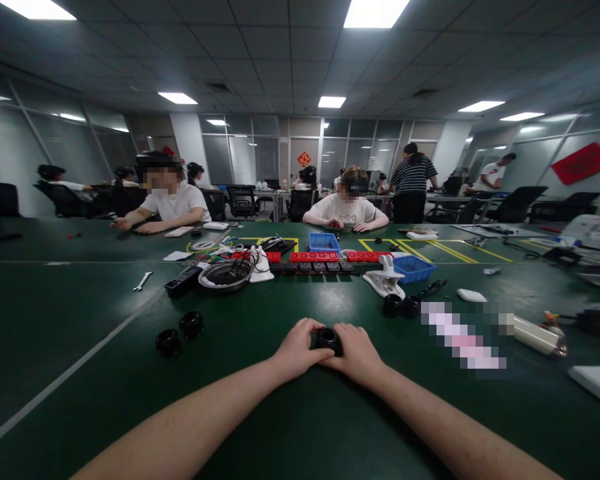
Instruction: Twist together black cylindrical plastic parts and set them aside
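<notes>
A glossy black round part with a hole in its top [327, 338] sits on the green table in front of me. My left hand [296, 351] curls around its left side, thumb across the near side. From the right, my right hand [359, 352] closes on the same part, and the two thumbs almost meet. To the left lie two similar black round parts, one farther off [191, 324] and one nearer [168, 342]. Another pair, a left one [393, 305] and a right one [411, 306], stands beyond my right hand.
Across the middle run red power strips [314, 257], a metal bowl [225, 277], a white clamp stand [385, 277] and blue bins [413, 268]. A wrench [143, 281] lies left; a cream cylinder [536, 335] lies right. Two people sit opposite.
</notes>
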Motion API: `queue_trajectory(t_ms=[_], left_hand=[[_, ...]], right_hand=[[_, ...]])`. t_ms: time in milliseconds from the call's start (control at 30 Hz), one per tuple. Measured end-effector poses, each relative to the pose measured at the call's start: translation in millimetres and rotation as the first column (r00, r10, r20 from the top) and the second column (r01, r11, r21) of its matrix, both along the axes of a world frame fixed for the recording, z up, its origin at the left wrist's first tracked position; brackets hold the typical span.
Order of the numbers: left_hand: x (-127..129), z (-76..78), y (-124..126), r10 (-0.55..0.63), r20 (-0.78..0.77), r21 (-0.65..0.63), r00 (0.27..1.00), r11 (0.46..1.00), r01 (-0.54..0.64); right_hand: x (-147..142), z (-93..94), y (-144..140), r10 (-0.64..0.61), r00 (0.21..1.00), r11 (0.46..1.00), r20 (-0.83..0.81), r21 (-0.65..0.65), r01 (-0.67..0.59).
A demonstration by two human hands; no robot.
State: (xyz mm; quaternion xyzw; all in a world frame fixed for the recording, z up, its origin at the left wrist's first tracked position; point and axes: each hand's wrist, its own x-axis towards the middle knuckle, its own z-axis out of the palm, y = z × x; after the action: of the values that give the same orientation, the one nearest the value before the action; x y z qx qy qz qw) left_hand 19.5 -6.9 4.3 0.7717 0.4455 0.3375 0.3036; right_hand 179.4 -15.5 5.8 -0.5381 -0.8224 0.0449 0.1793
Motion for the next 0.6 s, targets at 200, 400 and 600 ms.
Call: queue_trajectory(t_ms=[200,400,600], left_hand=[[-9,6.9,9,-0.204,0.028,-0.089,0.979,0.975,0.206],[-10,7.5,9,-0.241,0.060,-0.135,0.969,0.959,0.247],[-10,6.4,9,-0.239,0.074,-0.139,0.968,0.959,0.248]], right_hand=[[21,0.5,15,0.308,0.929,0.921,-0.207,-0.180,-0.345],[27,2.7,18,0.351,0.889,0.877,-0.295,-0.230,-0.423],[25,4.7,18,0.364,0.873,0.859,-0.326,-0.244,-0.449]])
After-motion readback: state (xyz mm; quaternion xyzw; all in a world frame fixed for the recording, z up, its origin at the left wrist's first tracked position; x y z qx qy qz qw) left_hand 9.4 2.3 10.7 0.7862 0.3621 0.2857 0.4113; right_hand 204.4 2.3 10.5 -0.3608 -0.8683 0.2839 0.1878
